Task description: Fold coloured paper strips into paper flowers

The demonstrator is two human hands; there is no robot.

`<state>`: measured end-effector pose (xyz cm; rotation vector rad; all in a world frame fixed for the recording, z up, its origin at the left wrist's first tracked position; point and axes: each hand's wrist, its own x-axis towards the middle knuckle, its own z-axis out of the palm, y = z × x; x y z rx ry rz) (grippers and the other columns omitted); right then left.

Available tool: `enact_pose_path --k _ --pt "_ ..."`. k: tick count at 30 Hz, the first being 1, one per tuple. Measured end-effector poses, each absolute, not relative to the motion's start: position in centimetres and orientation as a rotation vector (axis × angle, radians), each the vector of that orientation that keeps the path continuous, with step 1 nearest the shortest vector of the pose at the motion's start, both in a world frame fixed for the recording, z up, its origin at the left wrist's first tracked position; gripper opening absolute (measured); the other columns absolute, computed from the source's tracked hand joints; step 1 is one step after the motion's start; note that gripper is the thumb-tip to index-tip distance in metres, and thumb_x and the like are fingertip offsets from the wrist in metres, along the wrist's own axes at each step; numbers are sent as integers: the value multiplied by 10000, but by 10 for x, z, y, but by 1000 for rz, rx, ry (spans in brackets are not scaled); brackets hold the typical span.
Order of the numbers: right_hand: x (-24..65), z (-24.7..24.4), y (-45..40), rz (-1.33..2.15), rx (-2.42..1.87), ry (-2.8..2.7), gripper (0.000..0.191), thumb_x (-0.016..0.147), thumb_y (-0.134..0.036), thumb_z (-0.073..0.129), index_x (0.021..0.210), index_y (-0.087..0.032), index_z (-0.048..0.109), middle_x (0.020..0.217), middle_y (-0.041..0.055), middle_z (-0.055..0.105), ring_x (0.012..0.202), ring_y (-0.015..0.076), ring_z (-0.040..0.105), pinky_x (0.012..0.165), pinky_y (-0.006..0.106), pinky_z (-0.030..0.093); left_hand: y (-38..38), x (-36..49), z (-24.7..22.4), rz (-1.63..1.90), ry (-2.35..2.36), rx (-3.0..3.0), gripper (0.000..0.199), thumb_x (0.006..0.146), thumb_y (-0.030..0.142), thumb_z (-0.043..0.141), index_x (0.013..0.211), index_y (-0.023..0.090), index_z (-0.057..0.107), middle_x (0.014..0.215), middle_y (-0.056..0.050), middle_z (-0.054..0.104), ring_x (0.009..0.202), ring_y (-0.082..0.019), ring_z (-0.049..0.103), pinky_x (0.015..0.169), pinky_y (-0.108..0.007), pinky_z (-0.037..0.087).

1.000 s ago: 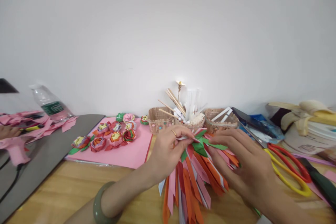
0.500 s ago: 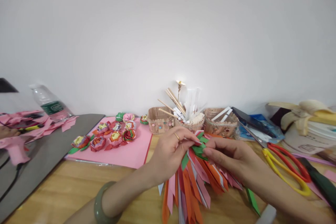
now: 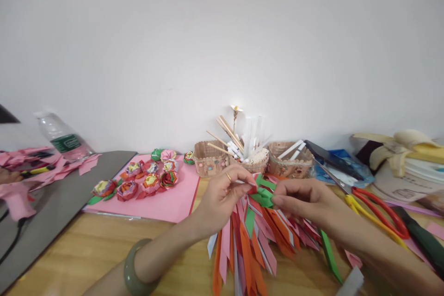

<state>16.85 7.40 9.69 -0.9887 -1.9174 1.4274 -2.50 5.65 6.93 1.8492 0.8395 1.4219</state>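
Observation:
A green folded paper piece (image 3: pixel 263 197) is held between both hands above a fan of orange, pink, white and red paper strips (image 3: pixel 246 249). My left hand (image 3: pixel 225 194), with a ring and a jade-green bangle (image 3: pixel 133 268) on its wrist, pinches the left side of the folded paper, where some red shows. My right hand (image 3: pixel 301 201) pinches the green paper's right edge between thumb and fingers. Behind the hands stand small woven baskets (image 3: pixel 210 159) with sticks and white rolls.
Folded paper flowers (image 3: pixel 151 184) lie on a pink sheet (image 3: pixel 183 208) at the left. Scissors (image 3: pixel 381 212) and a phone (image 3: pixel 333 162) are at the right. Beyond the grey board (image 3: pixel 52 222) edge, another person's hand (image 3: pixel 9 175) is near a pink glue gun (image 3: pixel 17 201) and a bottle (image 3: pixel 65 141).
My fingers have moved slightly apart, and more of the green paper shows between them. The whole view has shifted a little.

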Motion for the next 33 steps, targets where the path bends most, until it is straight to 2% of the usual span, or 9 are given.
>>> enact_pose_path --k 6,12,17,21,24,26,30,33 --pt "172 86 79 1625 -954 -1761 292 770 -405 634 606 -175 560 527 -57 460 455 63 336 425 206 238 58 -26 69 1400 712 1791 200 882 337 522 804 167 595 803 -40 564 777 -151 544 708 -274 456" --pt "172 87 78 1661 -953 -1765 256 752 -361 598 576 -189 529 488 -53 438 428 71 346 387 204 234 58 -27 70 1407 693 1800 222 882 365 516 802 171 585 781 -42 567 762 -157 546 713 -293 453" --pt "174 87 79 1619 -993 -1783 233 724 -325 594 550 -188 523 493 -50 430 443 78 358 392 204 240 60 -29 68 1515 657 1749 131 893 300 505 844 194 563 828 -34 565 800 -155 551 734 -288 443" --pt "169 89 79 1445 -1069 -1719 287 802 -410 562 615 -198 515 532 -63 411 457 81 348 423 211 271 60 -29 68 1436 502 1543 60 858 240 526 834 194 555 856 -32 544 856 -178 574 776 -321 442" --pt "163 93 75 1209 -1078 -1704 220 826 -419 556 757 -210 573 709 -19 568 638 122 517 569 230 401 59 -26 69 1396 448 1310 27 787 174 520 770 182 539 810 -20 506 833 -186 582 741 -318 442" --pt "160 95 71 1086 -1062 -1773 211 833 -422 547 851 -219 600 840 18 635 781 169 579 668 274 447 58 -23 69 1394 448 1192 50 741 136 504 722 179 523 791 -11 478 830 -181 579 724 -305 442" --pt "158 95 66 892 -1008 -1966 179 837 -374 551 840 -220 642 795 25 645 731 181 592 656 306 464 58 -18 64 1405 493 1117 105 703 101 520 647 179 477 775 -1 452 863 -172 555 757 -298 440" --pt "158 94 64 683 -957 -1991 126 826 -311 580 794 -227 669 786 22 633 730 174 588 665 298 465 58 -17 60 1393 540 1184 125 737 98 521 654 183 482 777 -1 483 870 -156 537 770 -277 418"
